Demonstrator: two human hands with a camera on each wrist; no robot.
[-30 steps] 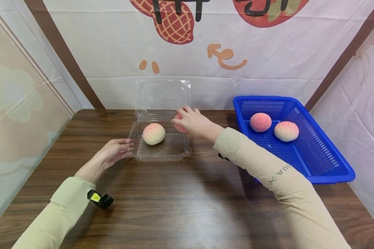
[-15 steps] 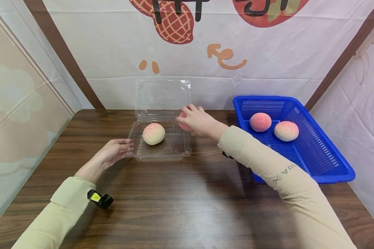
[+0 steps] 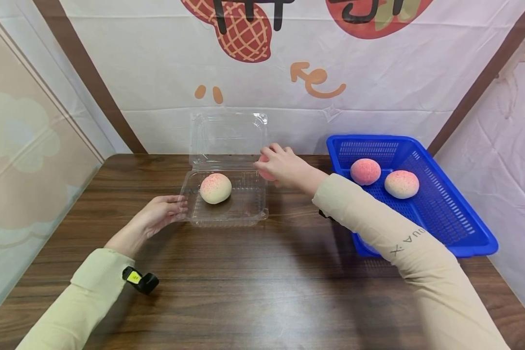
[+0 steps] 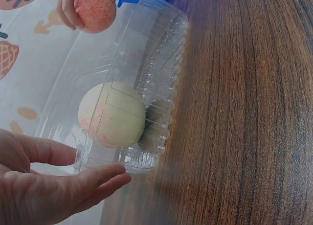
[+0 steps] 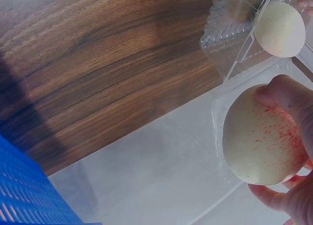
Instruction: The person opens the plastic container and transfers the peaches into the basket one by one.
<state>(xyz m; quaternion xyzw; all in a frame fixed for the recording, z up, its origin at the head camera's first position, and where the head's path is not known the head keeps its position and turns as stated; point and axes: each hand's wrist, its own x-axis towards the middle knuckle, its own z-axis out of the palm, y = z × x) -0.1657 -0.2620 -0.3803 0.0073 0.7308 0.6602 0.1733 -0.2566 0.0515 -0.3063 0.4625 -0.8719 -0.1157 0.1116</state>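
Observation:
My right hand (image 3: pixel 284 167) grips a pink-and-cream peach (image 3: pixel 266 170) between thumb and fingers, raised over the back right corner of a clear plastic clamshell box (image 3: pixel 249 209). In the right wrist view, the held peach (image 5: pixel 259 142) shows a pale side speckled with red. The box stands with its lid (image 3: pixel 227 138) up. One peach (image 3: pixel 216 188) sits in the left half of its base. Touching the box's left side, my left hand (image 3: pixel 162 214) has its fingers extended; in the left wrist view, the fingers (image 4: pixel 100 181) lie along the wall, thumb apart from them.
To the right stands a blue plastic basket (image 3: pixel 477 243) with two peaches, one pinker (image 3: pixel 365 171) and one paler (image 3: pixel 401 184). Brown wood-grain table (image 3: pixel 227 282) lies beneath everything. A printed white cloth (image 3: pixel 157 73) hangs right behind the box.
My right hand has moved a short way to the right and slightly up, still holding the peach. The left hand, the box and the other peaches stay where they were.

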